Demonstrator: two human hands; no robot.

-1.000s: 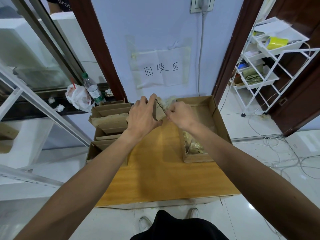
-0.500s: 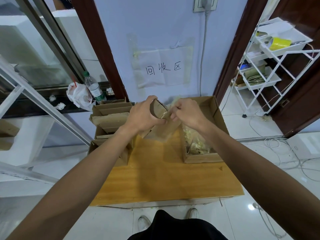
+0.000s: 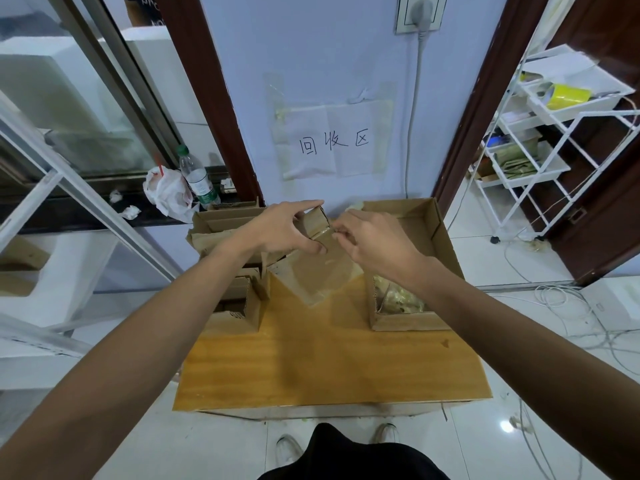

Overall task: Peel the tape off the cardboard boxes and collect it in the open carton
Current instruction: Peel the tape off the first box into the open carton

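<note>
Fingers (image 3: 306, 206) of both hands meet above the bench (image 3: 329, 358), with the carton (image 3: 408, 322) just right of them. The left hand (image 3: 277, 230) grips the box (image 3: 322, 271), which looks like light, stiff cardboard. The right hand (image 3: 377, 244) pinches the tape (image 3: 325, 233) at the fold. The tape is probably thin, clingy and tear-prone, so it is best taken by a lifted end.

a recycling corner of a storeroom or workplace: a handwritten sign (image 3: 333, 145) reading 回收区 taped to the wall (image 3: 311, 46) at centre top, cardboard boxes (image 3: 223, 221) stacked on a wooden table (image 3: 329, 368), a white shelf rack (image 3: 554, 143) at right, loose cables (image 3: 557, 297) lower right.
</note>
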